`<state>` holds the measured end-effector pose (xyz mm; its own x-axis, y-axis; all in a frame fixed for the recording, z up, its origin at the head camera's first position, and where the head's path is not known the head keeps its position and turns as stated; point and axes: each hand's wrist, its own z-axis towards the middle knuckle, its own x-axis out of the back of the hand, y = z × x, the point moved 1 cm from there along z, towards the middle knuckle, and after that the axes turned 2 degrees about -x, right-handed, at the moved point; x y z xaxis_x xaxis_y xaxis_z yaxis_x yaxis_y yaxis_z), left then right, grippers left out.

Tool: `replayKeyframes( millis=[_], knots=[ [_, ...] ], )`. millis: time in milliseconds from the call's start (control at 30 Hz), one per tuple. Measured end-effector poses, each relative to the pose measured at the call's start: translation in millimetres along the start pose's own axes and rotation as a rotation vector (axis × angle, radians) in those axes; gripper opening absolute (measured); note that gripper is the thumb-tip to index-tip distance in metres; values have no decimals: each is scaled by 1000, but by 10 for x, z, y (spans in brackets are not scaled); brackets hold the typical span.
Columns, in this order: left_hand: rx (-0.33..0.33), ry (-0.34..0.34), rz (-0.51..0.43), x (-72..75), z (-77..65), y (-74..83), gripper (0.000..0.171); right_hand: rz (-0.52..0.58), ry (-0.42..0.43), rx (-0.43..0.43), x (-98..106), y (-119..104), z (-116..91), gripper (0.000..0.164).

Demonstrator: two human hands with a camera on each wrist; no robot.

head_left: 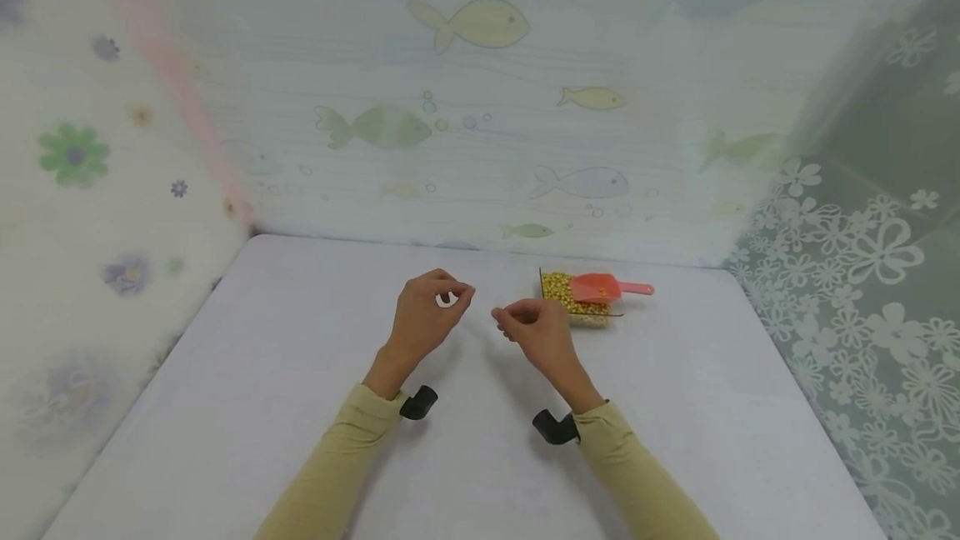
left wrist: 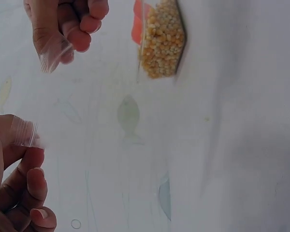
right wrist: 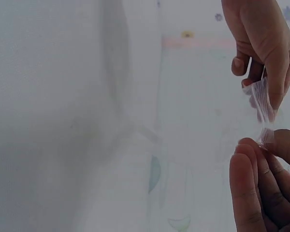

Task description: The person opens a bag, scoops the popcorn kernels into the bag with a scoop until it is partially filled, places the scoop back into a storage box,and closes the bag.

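Clear plastic film (right wrist: 262, 99) pinched by left hand (head_left: 423, 317) and right hand (head_left: 546, 336), held above white tabletop (head_left: 465, 465), left of corn-kernel tub (head_left: 589, 321) — could be torn by uneven pulling, or dropped if slick edge slips.

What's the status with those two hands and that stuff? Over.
Left hand, right hand: both pinch clear plastic. Plastic thin, see-through, creased. Corn box with red scoop: off to the right, not between hands.

From the head we face forward and down over the white flat-topped table (head_left: 480, 473); nearer, our sideways-turned wrist views share the bare left hand (head_left: 424, 317) and bare right hand (head_left: 543, 333).
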<state>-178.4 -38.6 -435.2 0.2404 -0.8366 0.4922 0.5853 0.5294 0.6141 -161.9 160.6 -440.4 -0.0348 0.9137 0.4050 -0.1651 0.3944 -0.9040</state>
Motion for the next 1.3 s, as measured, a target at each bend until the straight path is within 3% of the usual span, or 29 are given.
replayKeyframes(
  millis=[233, 467, 667, 900, 1100, 1300],
  knots=[
    [-29, -3, -10, -7, 12, 29, 9, 30, 7, 17, 0, 2, 7, 7],
    [-68, -13, -44, -67, -33, 0, 7, -4, 70, -5, 8, 25, 44, 6],
    [-57, 34, -48, -54, -12, -44, 6, 33, 89, 7, 3, 41, 42, 11],
    [-49, 71, -21, -1, 27, -18, 7, 61, 18, -70, -29, 61, 12, 23],
    [-16, 77, -13, -3, -17, 12, 6, 104, -96, -126, -29, 49, -29, 34],
    [6, 91, -13, -12, -60, 41, 6, 151, -147, -187, -2, 32, -64, 41]
  ],
)
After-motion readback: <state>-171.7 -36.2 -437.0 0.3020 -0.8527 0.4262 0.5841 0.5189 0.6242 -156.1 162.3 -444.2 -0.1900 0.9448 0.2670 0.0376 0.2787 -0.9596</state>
